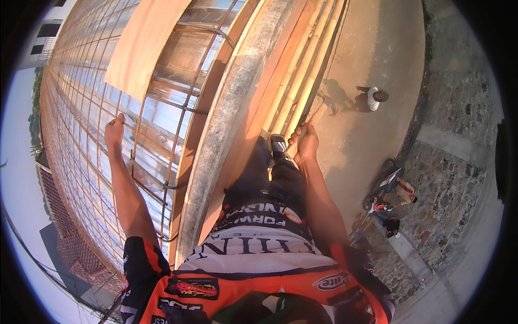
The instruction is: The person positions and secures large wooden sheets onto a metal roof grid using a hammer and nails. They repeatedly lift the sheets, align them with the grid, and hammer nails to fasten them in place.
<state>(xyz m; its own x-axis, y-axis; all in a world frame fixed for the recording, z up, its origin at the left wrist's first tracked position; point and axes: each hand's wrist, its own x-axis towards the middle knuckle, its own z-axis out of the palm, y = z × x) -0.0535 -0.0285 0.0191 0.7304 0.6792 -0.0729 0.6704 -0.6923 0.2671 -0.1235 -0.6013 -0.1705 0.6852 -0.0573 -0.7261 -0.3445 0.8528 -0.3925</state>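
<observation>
My left hand [115, 131] is closed round a thin steel bar of the rebar mesh [100, 110], close to the corner of a plywood sheet [143, 46]. On the other side of my body, my right hand [306, 141] has its fingers curled beside the bamboo poles [302, 70]. A thin dark line seems to run up from that hand; whether the hand grips it cannot be made out. One of my feet, in a dark sandal [278, 144], rests on the poles between my hands.
A rough concrete ledge [218, 119] runs between mesh and poles. Beyond the poles there is a drop to a paved lane [388, 48], where a person [372, 100] stands. Further down are a motorbike [389, 175], more people and a stone wall [453, 210].
</observation>
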